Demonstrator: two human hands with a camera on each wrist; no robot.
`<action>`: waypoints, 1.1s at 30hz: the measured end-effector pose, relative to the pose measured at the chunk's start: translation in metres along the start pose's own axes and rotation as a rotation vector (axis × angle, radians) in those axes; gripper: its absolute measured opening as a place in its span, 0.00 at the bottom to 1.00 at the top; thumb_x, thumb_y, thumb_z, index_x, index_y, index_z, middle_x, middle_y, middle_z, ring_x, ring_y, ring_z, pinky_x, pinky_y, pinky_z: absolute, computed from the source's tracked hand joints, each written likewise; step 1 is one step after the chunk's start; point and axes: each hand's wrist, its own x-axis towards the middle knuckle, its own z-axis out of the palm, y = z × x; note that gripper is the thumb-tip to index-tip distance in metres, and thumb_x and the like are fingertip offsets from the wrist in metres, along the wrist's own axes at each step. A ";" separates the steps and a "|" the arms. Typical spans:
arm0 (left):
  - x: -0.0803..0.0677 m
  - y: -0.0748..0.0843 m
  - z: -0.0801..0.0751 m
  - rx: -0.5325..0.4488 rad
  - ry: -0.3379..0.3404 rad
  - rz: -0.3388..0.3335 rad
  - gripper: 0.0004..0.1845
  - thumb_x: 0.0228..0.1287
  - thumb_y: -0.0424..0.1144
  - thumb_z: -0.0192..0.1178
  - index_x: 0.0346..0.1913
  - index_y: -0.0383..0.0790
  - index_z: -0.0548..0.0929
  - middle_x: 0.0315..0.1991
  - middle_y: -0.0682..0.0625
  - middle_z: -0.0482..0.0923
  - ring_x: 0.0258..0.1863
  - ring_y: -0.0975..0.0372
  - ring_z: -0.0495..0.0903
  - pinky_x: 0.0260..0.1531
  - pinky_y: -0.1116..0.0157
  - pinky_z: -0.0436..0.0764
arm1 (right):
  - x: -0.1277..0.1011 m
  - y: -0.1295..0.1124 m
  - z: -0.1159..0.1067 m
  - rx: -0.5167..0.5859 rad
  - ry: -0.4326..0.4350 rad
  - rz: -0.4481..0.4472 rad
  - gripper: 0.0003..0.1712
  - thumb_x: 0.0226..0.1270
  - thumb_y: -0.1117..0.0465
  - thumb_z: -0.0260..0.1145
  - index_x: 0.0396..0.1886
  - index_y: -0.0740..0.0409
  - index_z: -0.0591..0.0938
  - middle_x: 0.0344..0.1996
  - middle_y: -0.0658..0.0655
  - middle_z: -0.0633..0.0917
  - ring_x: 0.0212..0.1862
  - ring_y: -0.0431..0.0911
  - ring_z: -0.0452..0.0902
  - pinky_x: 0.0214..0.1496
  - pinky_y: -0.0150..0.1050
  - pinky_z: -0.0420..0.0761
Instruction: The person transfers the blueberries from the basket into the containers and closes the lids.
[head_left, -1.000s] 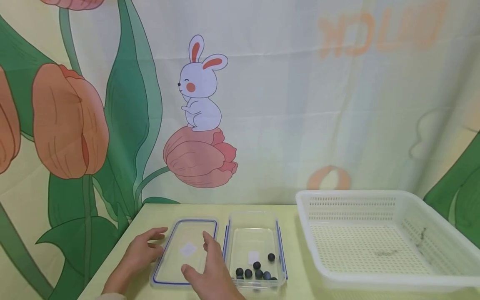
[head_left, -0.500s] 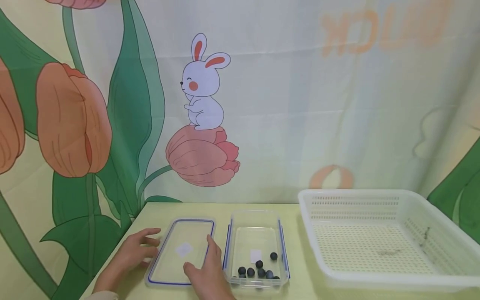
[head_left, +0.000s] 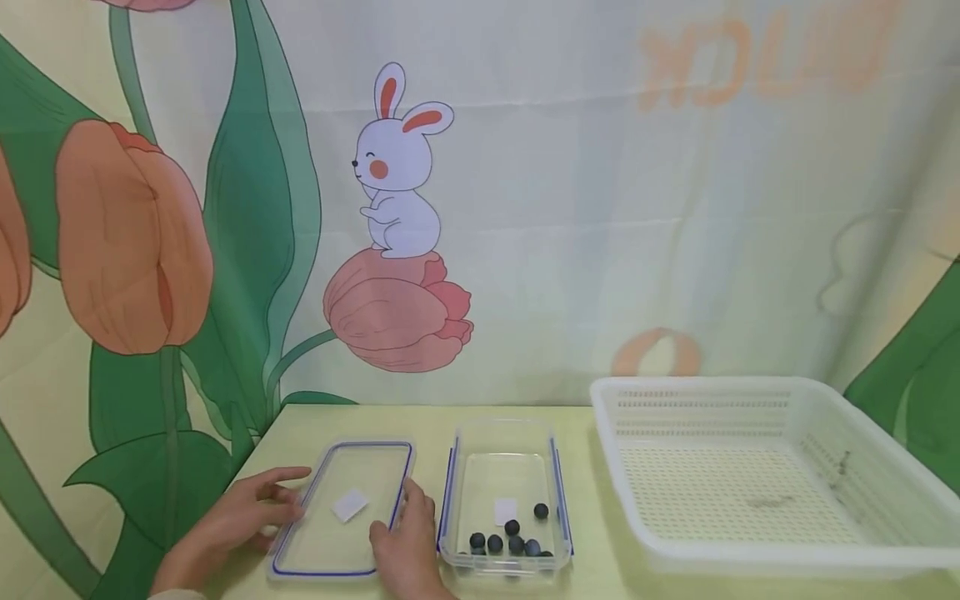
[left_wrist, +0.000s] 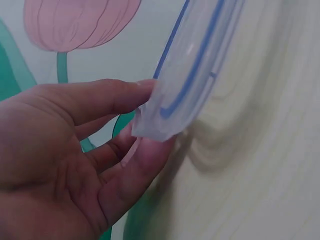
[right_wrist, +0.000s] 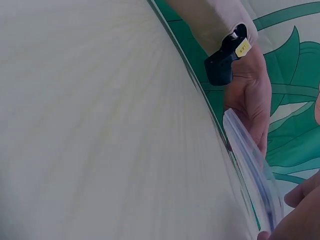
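A clear rectangular lid [head_left: 330,542] with a blue seal lies between my two hands in the head view, a white square sticker [head_left: 350,505] on it. My left hand [head_left: 243,512] grips its left edge; in the left wrist view the lid's corner [left_wrist: 160,122] sits between thumb and fingers, casting a shadow on the table. My right hand [head_left: 408,542] holds the right edge with thumb and fingers apart along it. In the right wrist view the lid [right_wrist: 252,170] stretches between both hands. Just right stands a clear lidless box [head_left: 502,565] holding several blueberries [head_left: 516,544] near its front.
A big white perforated basket [head_left: 712,552] stands on the right of the pale yellow table [head_left: 592,500]. Behind the table hangs a curtain [head_left: 555,250] printed with tulips and a rabbit. The box's blue-edged side flaps [head_left: 564,500] hang outward.
The lid has shifted left, away from the box. My right hand has come down from above the lid to its right edge, and my left hand has moved left with it.
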 end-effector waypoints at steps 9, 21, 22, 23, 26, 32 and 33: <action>-0.014 0.010 -0.025 -0.089 -0.055 0.066 0.34 0.74 0.42 0.68 0.78 0.41 0.71 0.58 0.42 0.76 0.53 0.54 0.79 0.45 0.51 0.87 | -0.003 -0.028 -0.017 0.161 -0.114 -0.061 0.35 0.64 0.70 0.66 0.73 0.62 0.73 0.57 0.55 0.72 0.47 0.42 0.73 0.41 0.33 0.81; -0.038 0.092 -0.003 -0.121 0.069 0.292 0.28 0.77 0.43 0.65 0.75 0.41 0.77 0.55 0.43 0.79 0.47 0.57 0.86 0.43 0.55 0.91 | 0.015 -0.083 -0.093 0.163 -0.149 -0.178 0.33 0.69 0.64 0.65 0.75 0.51 0.77 0.60 0.57 0.77 0.49 0.46 0.77 0.43 0.33 0.81; -0.038 0.099 0.000 -0.117 0.074 0.314 0.28 0.77 0.43 0.65 0.75 0.40 0.77 0.55 0.43 0.79 0.46 0.57 0.86 0.43 0.55 0.91 | 0.017 -0.084 -0.100 0.155 -0.146 -0.181 0.32 0.71 0.64 0.65 0.75 0.51 0.77 0.60 0.57 0.77 0.49 0.47 0.78 0.42 0.33 0.81; -0.039 0.105 0.005 -0.118 0.077 0.335 0.27 0.77 0.43 0.65 0.75 0.40 0.77 0.55 0.42 0.79 0.46 0.57 0.86 0.43 0.55 0.91 | 0.020 -0.085 -0.106 0.144 -0.139 -0.192 0.31 0.71 0.64 0.66 0.74 0.51 0.78 0.60 0.58 0.78 0.49 0.47 0.78 0.42 0.33 0.81; -0.038 0.120 0.019 -0.132 0.084 0.398 0.26 0.78 0.43 0.65 0.73 0.39 0.79 0.55 0.41 0.80 0.46 0.58 0.88 0.44 0.56 0.91 | 0.026 -0.086 -0.127 0.123 -0.125 -0.220 0.28 0.73 0.64 0.66 0.72 0.52 0.79 0.60 0.60 0.79 0.49 0.49 0.79 0.43 0.34 0.81; -0.026 0.144 0.049 -0.158 0.085 0.515 0.21 0.81 0.39 0.61 0.70 0.36 0.81 0.59 0.37 0.83 0.48 0.58 0.89 0.46 0.58 0.91 | 0.037 -0.092 -0.165 0.100 -0.052 -0.261 0.24 0.75 0.63 0.66 0.69 0.53 0.82 0.56 0.59 0.83 0.48 0.48 0.83 0.51 0.37 0.83; -0.023 0.148 0.053 -0.158 0.092 0.532 0.20 0.81 0.37 0.61 0.70 0.36 0.81 0.58 0.37 0.83 0.47 0.58 0.89 0.47 0.59 0.91 | 0.039 -0.094 -0.170 0.111 -0.044 -0.265 0.23 0.76 0.62 0.64 0.68 0.54 0.83 0.55 0.60 0.84 0.47 0.48 0.84 0.53 0.38 0.83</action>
